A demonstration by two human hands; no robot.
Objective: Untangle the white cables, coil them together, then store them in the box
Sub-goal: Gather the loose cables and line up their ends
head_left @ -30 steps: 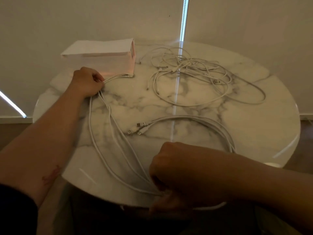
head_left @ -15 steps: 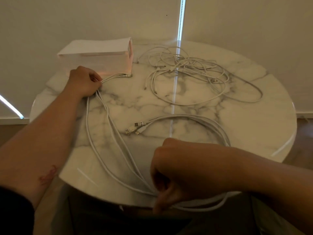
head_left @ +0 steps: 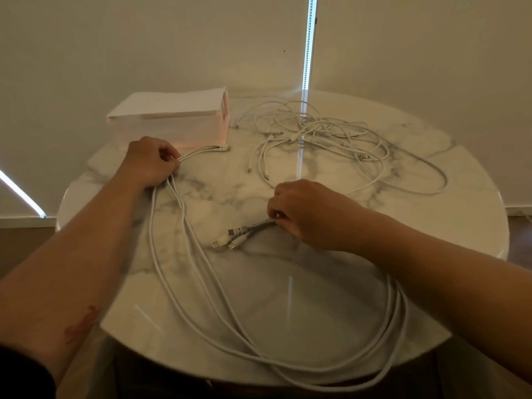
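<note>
A bundle of white cables (head_left: 201, 283) loops across the near half of the round marble table (head_left: 431, 283) and sags over its front edge. My left hand (head_left: 149, 162) grips one end of the bundle near the box, with plugs sticking out to the right. My right hand (head_left: 305, 214) pinches the other end near the table's middle, three plugs (head_left: 230, 239) fanning out to its left. A tangled heap of white cables (head_left: 325, 139) lies at the back right. The pale pink box (head_left: 172, 122) stands at the back left, behind my left hand.
A pale wall or blind stands close behind the table, with a bright vertical slit (head_left: 309, 44) of light. The table's front edge (head_left: 259, 378) is near me, and dark floor shows below it.
My right hand has left the table's front edge and moved up to the plug end near the middle, closing on it. The cable loop now hangs over the front edge. My left hand has stayed put.
</note>
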